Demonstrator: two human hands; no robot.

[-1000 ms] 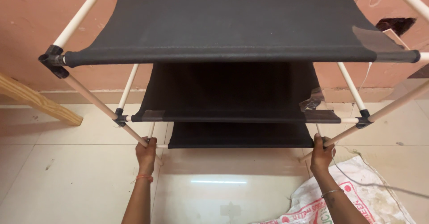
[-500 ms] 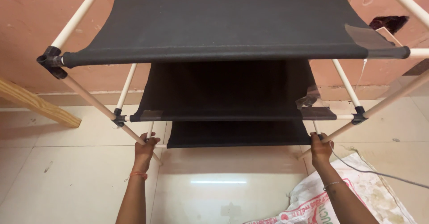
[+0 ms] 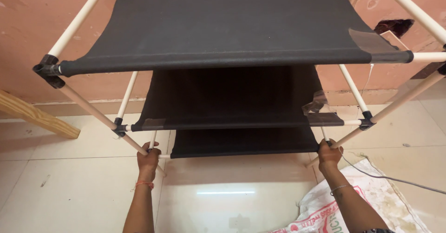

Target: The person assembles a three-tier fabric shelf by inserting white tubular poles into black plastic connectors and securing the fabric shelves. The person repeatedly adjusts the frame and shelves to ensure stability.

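Observation:
A shelf rack (image 3: 241,38) of cream tubes, black corner joints and three black fabric tiers fills the head view, tilted toward me. My left hand (image 3: 148,156) is closed around the lowest left corner joint, where a tube meets the bottom tier (image 3: 241,142). My right hand (image 3: 329,153) grips the lowest right corner joint. A red thread circles my left wrist and a thin bangle my right. The middle tier (image 3: 232,100) hangs between the top and bottom ones.
A white woven sack (image 3: 371,205) with red print lies on the tiled floor at lower right, with a thin grey cable (image 3: 395,178) across it. A wooden plank (image 3: 35,117) leans at the left. A pink wall (image 3: 28,24) with a hole stands behind.
The rack has shifted slightly in view, its top tier rising and nearing the camera. Both hands stay on the lower corners, moved a little upward.

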